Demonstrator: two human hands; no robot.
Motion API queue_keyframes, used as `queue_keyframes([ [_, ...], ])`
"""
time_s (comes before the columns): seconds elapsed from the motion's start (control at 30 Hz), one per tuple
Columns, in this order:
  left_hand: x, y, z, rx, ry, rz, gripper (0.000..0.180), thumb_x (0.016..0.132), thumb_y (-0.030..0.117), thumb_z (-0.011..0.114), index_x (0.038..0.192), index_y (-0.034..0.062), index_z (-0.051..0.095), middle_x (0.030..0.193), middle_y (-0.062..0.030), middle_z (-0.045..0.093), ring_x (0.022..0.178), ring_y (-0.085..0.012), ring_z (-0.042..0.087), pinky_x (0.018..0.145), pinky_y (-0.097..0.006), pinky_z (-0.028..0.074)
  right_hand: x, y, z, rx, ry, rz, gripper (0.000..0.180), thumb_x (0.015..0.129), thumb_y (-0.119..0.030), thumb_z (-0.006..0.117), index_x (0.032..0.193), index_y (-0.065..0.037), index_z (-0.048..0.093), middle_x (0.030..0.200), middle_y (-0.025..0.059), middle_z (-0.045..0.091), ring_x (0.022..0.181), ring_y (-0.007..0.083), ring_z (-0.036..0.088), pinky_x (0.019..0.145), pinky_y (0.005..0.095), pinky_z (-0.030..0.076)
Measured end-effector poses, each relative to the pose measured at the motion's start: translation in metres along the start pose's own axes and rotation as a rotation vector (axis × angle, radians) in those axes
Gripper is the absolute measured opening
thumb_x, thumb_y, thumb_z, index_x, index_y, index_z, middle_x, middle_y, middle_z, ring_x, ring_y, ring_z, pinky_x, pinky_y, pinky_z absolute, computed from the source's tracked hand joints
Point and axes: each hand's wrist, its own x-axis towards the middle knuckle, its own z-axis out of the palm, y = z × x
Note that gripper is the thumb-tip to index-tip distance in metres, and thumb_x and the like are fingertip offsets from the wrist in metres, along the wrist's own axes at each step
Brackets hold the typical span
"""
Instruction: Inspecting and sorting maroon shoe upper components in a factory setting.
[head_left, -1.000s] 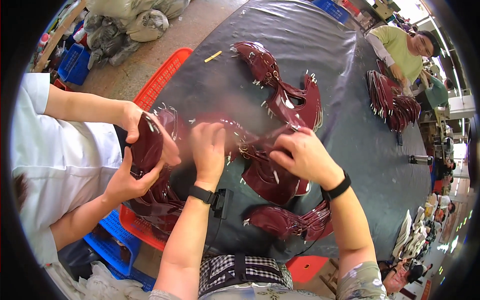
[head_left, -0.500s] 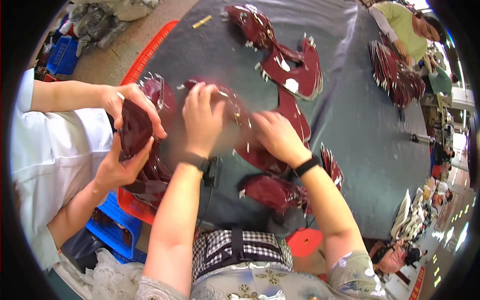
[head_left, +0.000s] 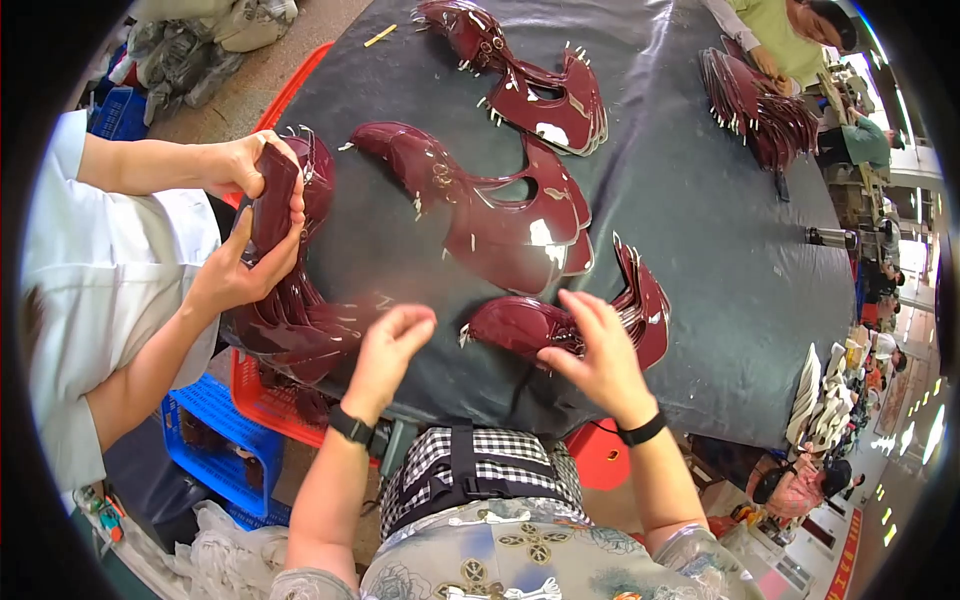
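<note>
A near bundle of glossy maroon pieces (head_left: 510,322) is lying on the desk (head_left: 740,330), close to the edge by the person's body, its layers fanning out toward the right. Each layer is looking thin and likely light, flexible yet springy enough for keeping its curved shape. The shiny faces are probably going to be slippery against one another and prone to creasing or scuffing, so the narrow middle, where the layers are gathering, seems the surest place for taking hold.

The right hand (head_left: 607,362) is hovering or resting over that middle, thumb and fingers spreading well apart; whether it is touching the layers, I cannot tell. The left hand (head_left: 382,352) is hanging well to the left of the bundle, its fingers half curling, holding nothing that shows.

Just beyond, a larger maroon bundle (head_left: 500,240) is lying flat, and a far maroon bundle (head_left: 540,105) is sitting behind it. At left, a co-worker in white (head_left: 130,250) is holding a folded maroon piece (head_left: 270,205).
</note>
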Motion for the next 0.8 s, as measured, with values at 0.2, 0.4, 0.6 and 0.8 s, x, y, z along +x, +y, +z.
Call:
queue_keyframes([
  [0.2, -0.052, -0.045, 0.018, -0.098, -0.046, -0.195, 0.022, 0.100, 0.020, 0.068, 0.118, 0.0057, 0.069, 0.109, -0.0028, 0.072, 0.103, -0.0125, 0.066, 0.094, -0.029, 0.049, -0.015, -0.002, 0.050, -0.145, 0.140, -0.054, 0.089, 0.072, -0.029, 0.089, 0.147, -0.003, 0.049, 0.137, 0.0176, 0.056, 0.122, 0.0369, 0.055, 0.105, 0.0461, 0.046],
  [0.4, -0.058, -0.042, 0.035, -0.167, -0.066, -0.147, 0.023, 0.102, 0.022, 0.067, 0.119, 0.0062, 0.069, 0.113, -0.0030, 0.072, 0.105, -0.0124, 0.066, 0.095, -0.029, 0.049, -0.019, 0.000, 0.042, -0.214, 0.183, -0.153, 0.087, 0.073, -0.028, 0.088, 0.146, -0.003, 0.050, 0.135, 0.0167, 0.057, 0.121, 0.0357, 0.055, 0.104, 0.0453, 0.046],
  [0.6, -0.056, -0.028, 0.063, -0.218, -0.152, -0.065, 0.030, 0.100, 0.018, 0.070, 0.126, 0.0027, 0.067, 0.118, -0.0054, 0.070, 0.112, -0.0139, 0.064, 0.102, -0.029, 0.049, -0.032, 0.005, 0.019, -0.100, 0.251, -0.198, 0.085, 0.078, -0.029, 0.087, 0.148, -0.002, 0.048, 0.132, 0.0192, 0.060, 0.116, 0.0370, 0.060, 0.097, 0.0452, 0.050],
  [0.8, -0.072, -0.014, 0.068, -0.217, -0.227, -0.080, 0.033, 0.099, 0.011, 0.070, 0.129, 0.0011, 0.065, 0.123, -0.0072, 0.068, 0.117, -0.0146, 0.063, 0.106, -0.031, 0.048, -0.060, 0.021, -0.031, 0.120, 0.272, -0.085, 0.078, 0.077, -0.031, 0.089, 0.141, -0.001, 0.055, 0.133, 0.0192, 0.062, 0.120, 0.0358, 0.062, 0.099, 0.0433, 0.051],
])
